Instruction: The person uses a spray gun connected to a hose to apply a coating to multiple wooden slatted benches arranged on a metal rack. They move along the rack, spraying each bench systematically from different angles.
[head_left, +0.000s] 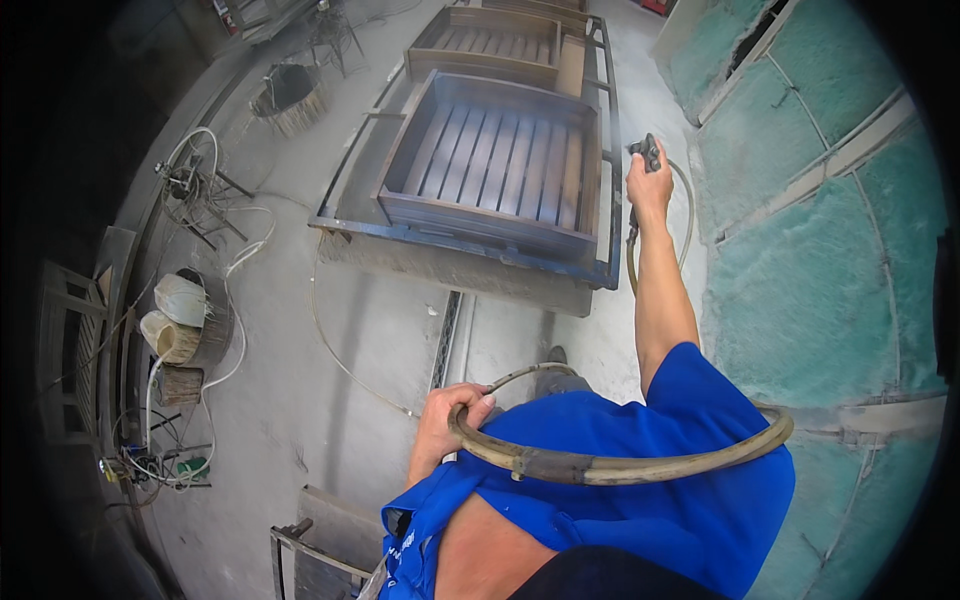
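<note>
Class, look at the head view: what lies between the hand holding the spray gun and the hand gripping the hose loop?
In the head view, the person's own right forearm and blue sleeve span from the right hand toward the left hand; beside them, bare dusty floor.

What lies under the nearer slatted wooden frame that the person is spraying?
The slatted frame rests on a blue metal trolley, whose rails show around it. The floor beneath is covered. The right hand holds a spray gun beside it.

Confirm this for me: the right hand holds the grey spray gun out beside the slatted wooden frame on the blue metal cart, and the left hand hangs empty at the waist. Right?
Not quite. The head view shows the left hand is not empty: it grips the thick tan rubber hose looped across the body. The rest stands: the right hand holds the grey spray gun out beside the slatted wooden frame on the blue metal cart.
</note>
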